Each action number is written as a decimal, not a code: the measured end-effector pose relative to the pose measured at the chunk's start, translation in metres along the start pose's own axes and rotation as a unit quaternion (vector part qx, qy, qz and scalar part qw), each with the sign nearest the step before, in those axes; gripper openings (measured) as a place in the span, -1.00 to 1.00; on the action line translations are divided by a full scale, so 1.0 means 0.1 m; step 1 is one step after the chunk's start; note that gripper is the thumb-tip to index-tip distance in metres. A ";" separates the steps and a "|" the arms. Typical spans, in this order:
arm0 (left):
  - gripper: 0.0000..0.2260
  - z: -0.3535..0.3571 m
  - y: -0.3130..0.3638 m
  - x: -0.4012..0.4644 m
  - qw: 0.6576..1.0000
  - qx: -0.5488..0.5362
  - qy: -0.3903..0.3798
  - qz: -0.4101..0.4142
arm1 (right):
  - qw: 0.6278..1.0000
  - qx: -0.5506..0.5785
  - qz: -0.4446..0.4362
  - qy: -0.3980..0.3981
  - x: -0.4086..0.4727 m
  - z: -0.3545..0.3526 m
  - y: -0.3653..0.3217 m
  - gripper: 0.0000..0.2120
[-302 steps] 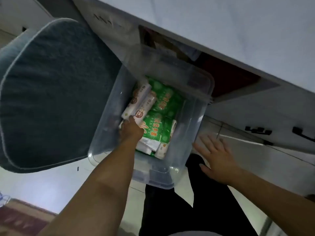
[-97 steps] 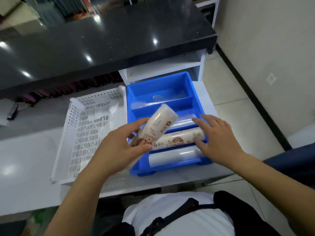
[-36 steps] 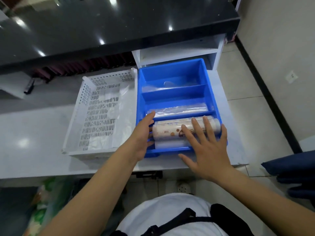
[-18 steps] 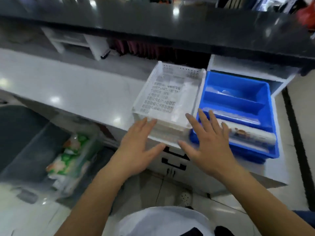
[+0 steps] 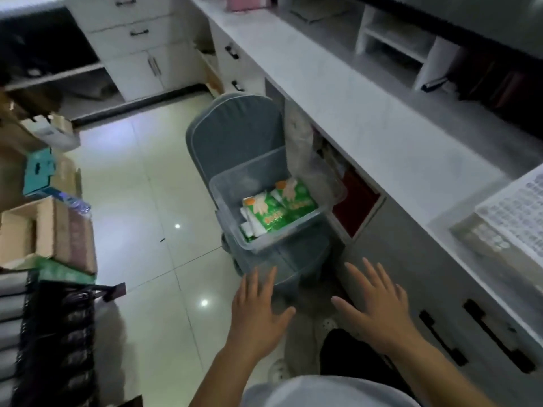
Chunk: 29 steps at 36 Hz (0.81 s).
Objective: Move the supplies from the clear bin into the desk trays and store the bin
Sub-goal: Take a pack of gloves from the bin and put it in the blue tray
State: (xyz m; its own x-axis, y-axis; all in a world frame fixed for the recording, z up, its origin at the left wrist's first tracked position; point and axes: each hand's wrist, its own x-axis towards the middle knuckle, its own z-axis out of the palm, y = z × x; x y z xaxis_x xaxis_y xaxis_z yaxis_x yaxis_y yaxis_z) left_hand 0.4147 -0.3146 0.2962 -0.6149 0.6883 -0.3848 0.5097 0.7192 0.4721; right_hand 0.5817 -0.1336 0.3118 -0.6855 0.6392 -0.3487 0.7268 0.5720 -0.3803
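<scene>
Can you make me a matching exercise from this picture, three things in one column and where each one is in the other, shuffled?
Things:
1. green packets
2. clear bin
3. white perforated tray

Places:
A. on the white desk, at the right edge of view
B. on the grey padded chair
C. inside the bin

Pairs: 1-C, 2-B, 3-A

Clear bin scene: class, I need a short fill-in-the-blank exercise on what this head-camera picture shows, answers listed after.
1. The clear bin sits on a grey ____.
2. The packets left in the bin are mostly ____ in colour.
3. The left hand and right hand are both ____, holding nothing.

Missing words: chair; green; open
</scene>
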 end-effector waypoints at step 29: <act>-0.27 -0.93 -0.38 3.35 0.955 0.162 -0.238 -0.072 | 0.969 -0.037 -0.009 -0.246 3.18 0.85 -0.47 -0.19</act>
State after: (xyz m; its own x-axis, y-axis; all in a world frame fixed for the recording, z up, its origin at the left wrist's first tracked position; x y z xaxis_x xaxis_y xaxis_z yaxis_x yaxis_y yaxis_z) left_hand 0.1334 -0.1200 0.2232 -0.3893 0.4901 -0.7799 0.6473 0.7479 0.1470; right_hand 0.3257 -0.0004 0.1462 -0.6220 0.3171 -0.7159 0.7037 0.6274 -0.3335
